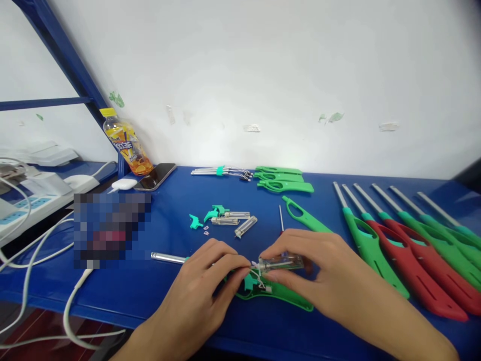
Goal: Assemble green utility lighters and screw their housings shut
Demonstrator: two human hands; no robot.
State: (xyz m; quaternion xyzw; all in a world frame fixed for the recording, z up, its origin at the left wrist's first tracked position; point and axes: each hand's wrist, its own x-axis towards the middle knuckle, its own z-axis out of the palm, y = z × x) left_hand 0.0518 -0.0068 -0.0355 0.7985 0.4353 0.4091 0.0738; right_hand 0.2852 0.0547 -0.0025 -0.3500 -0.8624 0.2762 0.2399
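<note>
My right hand (306, 260) pinches a clear lighter fuel tank (281, 263) between thumb and fingers, held roughly level. Facing it, my left hand (214, 281) has its thumb and fingertips closed on what looks like a thin white tube (256, 273), close to a small purple piece at the tank's end. Beneath both hands lies an open green lighter shell (289, 297) with a teal trigger (248, 283) and thin wires inside. A metal lighter barrel (167, 257) sticks out to the left, partly hidden behind my left hand.
Loose fuel tanks (246, 226), teal triggers (195, 221) and purple clips (206, 230) lie beyond my hands. Green half shells (285, 186) and bundled barrels (210, 171) sit near the wall. Several assembled lighters (404, 245) line the right. A bottle (128, 143) and phone (156, 176) stand left.
</note>
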